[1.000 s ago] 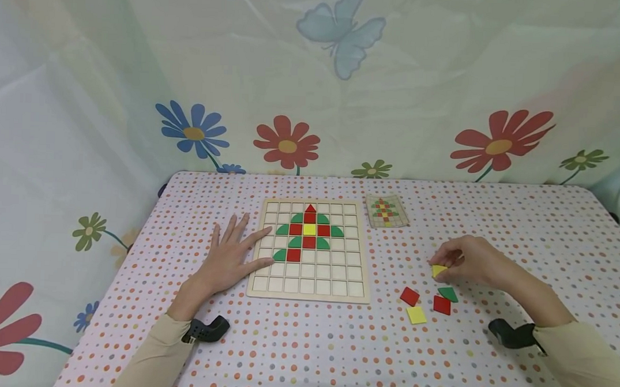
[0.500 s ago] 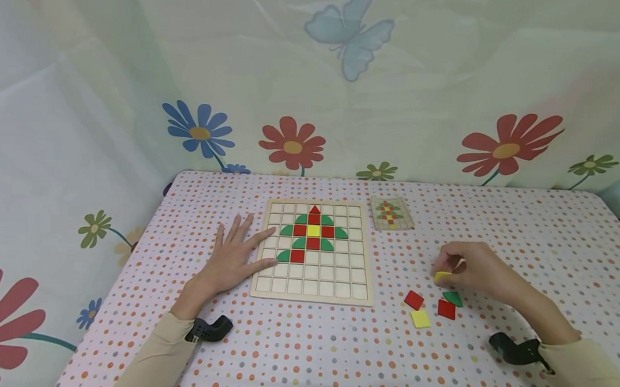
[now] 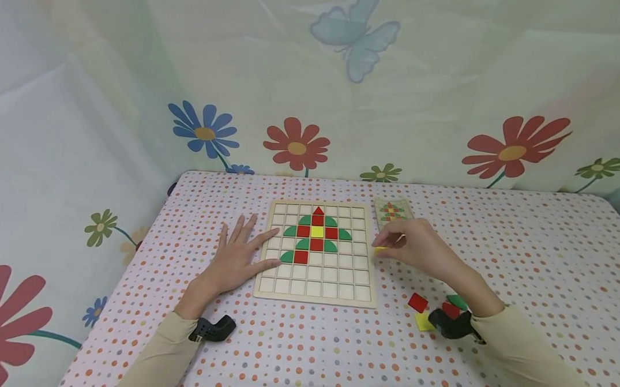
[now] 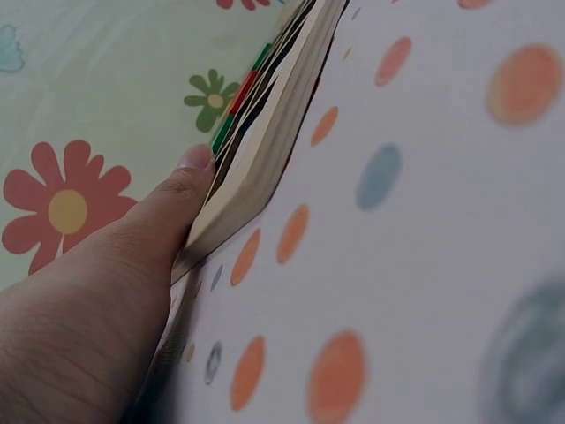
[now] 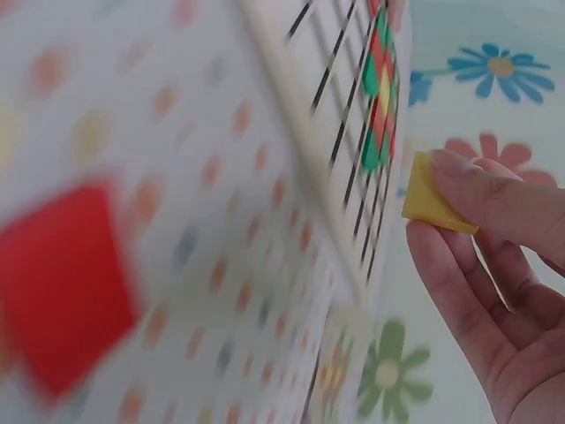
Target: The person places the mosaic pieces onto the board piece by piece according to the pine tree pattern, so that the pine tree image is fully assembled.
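A wooden grid board (image 3: 337,275) lies on the table, bearing red, green and yellow tiles arranged like a tree. My left hand (image 3: 233,263) is spread flat at its left side, with thumb and index fingertip on the edge; the thumb also shows at the rim in the left wrist view. Between thumb and fingers my right hand (image 3: 417,244) pinches a yellow square tile (image 5: 434,201), held just off the board's right edge. A small pattern card (image 3: 392,211) with the same kind of tree lies behind that hand, partly covered by it.
Loose tiles lie right of the board under the right forearm: a red square (image 3: 418,302), a yellow square (image 3: 423,322), another red square (image 3: 450,310) and a green quarter-round (image 3: 457,301). A flowered curtain (image 3: 428,106) hangs behind the dotted table.
My right hand has carried the yellow tile leftward from beside the loose tiles to the board's right edge. My left hand has stayed at the board. The head view has shifted slightly.
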Available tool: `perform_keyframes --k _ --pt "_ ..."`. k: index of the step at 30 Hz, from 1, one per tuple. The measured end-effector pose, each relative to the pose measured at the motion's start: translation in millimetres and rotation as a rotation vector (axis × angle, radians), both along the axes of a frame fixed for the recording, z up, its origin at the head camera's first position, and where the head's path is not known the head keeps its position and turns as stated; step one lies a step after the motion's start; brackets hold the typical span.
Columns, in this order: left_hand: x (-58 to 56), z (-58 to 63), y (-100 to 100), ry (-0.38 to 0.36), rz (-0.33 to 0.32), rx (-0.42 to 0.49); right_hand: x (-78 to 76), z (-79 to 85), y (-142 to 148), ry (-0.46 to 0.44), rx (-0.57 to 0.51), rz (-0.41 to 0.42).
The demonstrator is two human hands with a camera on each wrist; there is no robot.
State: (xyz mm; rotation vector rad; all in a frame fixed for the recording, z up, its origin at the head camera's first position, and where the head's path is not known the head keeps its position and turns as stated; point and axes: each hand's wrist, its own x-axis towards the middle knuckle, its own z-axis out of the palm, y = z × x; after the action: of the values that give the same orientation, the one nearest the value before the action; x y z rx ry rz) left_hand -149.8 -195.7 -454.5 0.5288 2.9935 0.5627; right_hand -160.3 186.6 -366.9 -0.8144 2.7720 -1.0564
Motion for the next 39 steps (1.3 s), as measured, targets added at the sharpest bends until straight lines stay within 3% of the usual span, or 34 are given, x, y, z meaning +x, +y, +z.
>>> perform_keyframes --k 8,16,28,39 --pt "-0.6 0.4 1.6 0.012 -0.008 -0.010 -11.0 -11.3 -50.6 -0.054 -0.049 0.045" --pt "-0.7 1.6 2.2 0.016 -0.007 -0.008 -12.2 -25.2 -82.6 -0.082 -0.098 0.093" --pt "0.3 3.9 3.5 0.001 0.001 -0.006 -7.6 -32.9 -99.4 -0.099 -0.119 0.068" --pt "-0.1 3.2 2.2 -0.002 0.004 -0.015 -4.0 -31.3 -104.9 -0.087 -0.057 0.054"
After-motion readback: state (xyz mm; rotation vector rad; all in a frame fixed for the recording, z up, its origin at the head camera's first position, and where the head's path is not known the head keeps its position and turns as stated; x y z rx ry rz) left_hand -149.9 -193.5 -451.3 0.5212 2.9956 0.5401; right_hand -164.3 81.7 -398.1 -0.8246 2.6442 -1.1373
